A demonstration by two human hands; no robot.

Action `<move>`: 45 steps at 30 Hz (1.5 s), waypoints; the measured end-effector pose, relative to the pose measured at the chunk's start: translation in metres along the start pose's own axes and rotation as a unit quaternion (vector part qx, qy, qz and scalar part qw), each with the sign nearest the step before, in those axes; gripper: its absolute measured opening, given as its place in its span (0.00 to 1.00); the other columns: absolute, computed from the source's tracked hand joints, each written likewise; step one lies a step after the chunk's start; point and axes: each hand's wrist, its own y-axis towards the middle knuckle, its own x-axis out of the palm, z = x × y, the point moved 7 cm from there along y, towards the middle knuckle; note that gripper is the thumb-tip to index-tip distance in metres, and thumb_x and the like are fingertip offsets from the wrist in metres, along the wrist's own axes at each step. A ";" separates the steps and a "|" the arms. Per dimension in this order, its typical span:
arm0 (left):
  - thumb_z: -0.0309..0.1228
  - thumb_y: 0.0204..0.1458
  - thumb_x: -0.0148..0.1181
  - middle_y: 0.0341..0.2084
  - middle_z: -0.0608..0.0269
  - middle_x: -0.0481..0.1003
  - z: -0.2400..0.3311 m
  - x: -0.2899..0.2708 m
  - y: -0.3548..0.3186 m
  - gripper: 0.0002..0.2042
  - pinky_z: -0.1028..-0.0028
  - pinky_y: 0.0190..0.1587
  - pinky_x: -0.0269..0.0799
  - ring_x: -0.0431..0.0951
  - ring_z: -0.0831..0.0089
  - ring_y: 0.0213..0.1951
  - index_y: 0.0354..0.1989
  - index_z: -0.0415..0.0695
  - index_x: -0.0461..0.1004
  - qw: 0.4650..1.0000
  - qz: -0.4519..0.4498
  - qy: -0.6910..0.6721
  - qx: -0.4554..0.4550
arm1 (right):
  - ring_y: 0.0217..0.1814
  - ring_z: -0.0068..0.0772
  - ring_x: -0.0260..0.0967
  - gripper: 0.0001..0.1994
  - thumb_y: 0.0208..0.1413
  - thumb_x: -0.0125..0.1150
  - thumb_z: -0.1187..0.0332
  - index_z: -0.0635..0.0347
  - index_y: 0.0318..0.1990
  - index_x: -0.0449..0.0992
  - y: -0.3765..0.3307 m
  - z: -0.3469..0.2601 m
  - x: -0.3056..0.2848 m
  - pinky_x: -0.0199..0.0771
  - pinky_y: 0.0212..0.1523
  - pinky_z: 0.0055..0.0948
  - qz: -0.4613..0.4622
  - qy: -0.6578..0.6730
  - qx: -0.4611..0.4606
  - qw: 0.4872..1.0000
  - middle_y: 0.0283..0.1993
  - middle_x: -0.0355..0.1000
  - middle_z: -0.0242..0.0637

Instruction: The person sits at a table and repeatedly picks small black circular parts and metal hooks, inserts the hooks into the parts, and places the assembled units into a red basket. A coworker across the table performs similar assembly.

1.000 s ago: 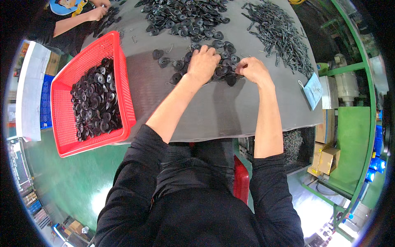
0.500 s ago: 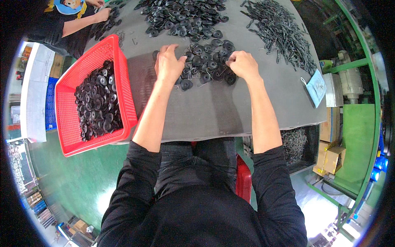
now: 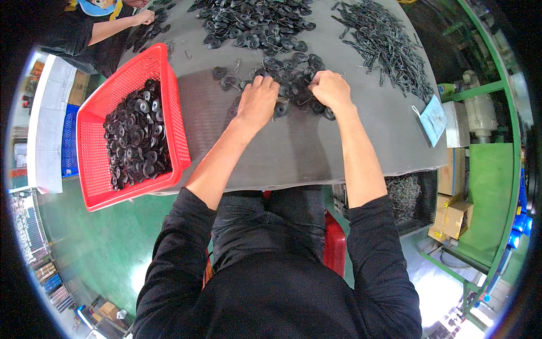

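A small pile of black discs with thin wire hooks lies on the grey table between my hands. My left hand reaches into the pile's near left side, fingers bent down and together; what is under the fingertips is hidden. At the pile's right edge, my right hand is closed in a pinch, its fingertips among the discs, and I cannot make out what they grip. A few loose discs lie to the left, just beyond my left hand.
A red plastic basket holding many black discs stands at the left. Farther back is a larger disc heap; a heap of dark, slender pieces lies at right, near a blue face mask. Another person's hand works at far left.
My left hand has moved right, and its spread fingers have drawn together over the pile. Loose discs now show where it was. My right hand has shifted slightly and its fingers have curled more.
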 end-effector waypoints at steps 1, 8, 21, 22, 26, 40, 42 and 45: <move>0.28 0.44 0.59 0.34 0.65 0.69 -0.004 -0.001 -0.004 0.07 0.67 0.42 0.68 0.69 0.66 0.42 0.33 0.46 0.72 1.000 0.003 -0.019 -0.001 | 0.41 0.45 0.72 0.12 0.42 0.63 0.60 0.57 0.32 0.77 -0.004 0.000 -0.008 0.71 0.42 0.41 0.015 0.034 -0.010 0.999 0.37 0.75 0.43; 0.28 0.43 0.60 0.33 0.63 0.69 0.009 -0.008 -0.009 0.08 0.66 0.41 0.69 0.69 0.65 0.41 0.32 0.45 0.71 0.991 0.021 -0.129 0.014 | 0.31 0.31 0.70 0.09 0.39 0.67 0.65 0.58 0.28 0.77 -0.016 0.005 -0.035 0.68 0.34 0.31 0.018 0.231 -0.010 0.973 0.27 0.74 0.35; 0.31 0.40 0.63 0.29 0.61 0.69 0.059 0.002 0.010 0.08 0.65 0.39 0.70 0.72 0.63 0.37 0.29 0.45 0.72 0.994 0.064 -0.077 -0.033 | 0.34 0.47 0.73 0.07 0.42 0.61 0.68 0.60 0.28 0.77 -0.045 -0.019 -0.081 0.73 0.34 0.39 0.083 -0.171 -0.025 0.982 0.29 0.74 0.45; 0.32 0.40 0.63 0.30 0.61 0.69 0.058 0.005 0.012 0.08 0.65 0.40 0.70 0.72 0.63 0.38 0.29 0.45 0.73 0.994 0.053 -0.088 -0.035 | 0.31 0.44 0.73 0.07 0.42 0.62 0.68 0.61 0.27 0.76 -0.047 -0.015 -0.085 0.72 0.32 0.36 0.103 -0.083 -0.029 0.991 0.27 0.74 0.43; 0.31 0.40 0.62 0.32 0.58 0.70 0.038 0.013 0.016 0.07 0.65 0.40 0.70 0.72 0.62 0.40 0.27 0.44 0.75 0.974 0.033 -0.208 -0.079 | 0.24 0.28 0.68 0.08 0.41 0.66 0.68 0.62 0.24 0.75 -0.039 0.021 -0.061 0.65 0.25 0.24 0.067 0.302 -0.027 0.950 0.23 0.72 0.33; 0.33 0.51 0.58 0.22 0.75 0.70 -0.037 0.005 0.000 0.05 0.86 0.22 0.59 0.66 0.87 0.23 0.31 0.46 0.71 0.594 -0.029 -0.743 -0.306 | 0.41 0.36 0.73 0.12 0.43 0.66 0.58 0.52 0.34 0.78 -0.019 0.062 -0.017 0.70 0.42 0.35 0.021 0.050 0.089 0.995 0.36 0.76 0.36; 0.33 0.51 0.58 0.22 0.75 0.69 -0.036 0.009 -0.001 0.06 0.85 0.21 0.58 0.66 0.87 0.22 0.31 0.46 0.71 0.634 -0.071 -0.697 -0.327 | 0.38 0.32 0.73 0.09 0.43 0.66 0.61 0.52 0.31 0.79 -0.018 0.070 -0.010 0.70 0.38 0.31 0.032 0.097 0.079 0.992 0.33 0.76 0.34; 0.34 0.48 0.58 0.19 0.72 0.69 -0.048 0.002 -0.006 0.08 0.84 0.19 0.56 0.65 0.86 0.20 0.25 0.43 0.71 0.692 -0.064 -0.627 -0.353 | 0.30 0.27 0.72 0.09 0.43 0.66 0.64 0.57 0.31 0.78 -0.020 0.060 -0.018 0.70 0.33 0.27 0.045 0.209 0.038 0.976 0.29 0.75 0.35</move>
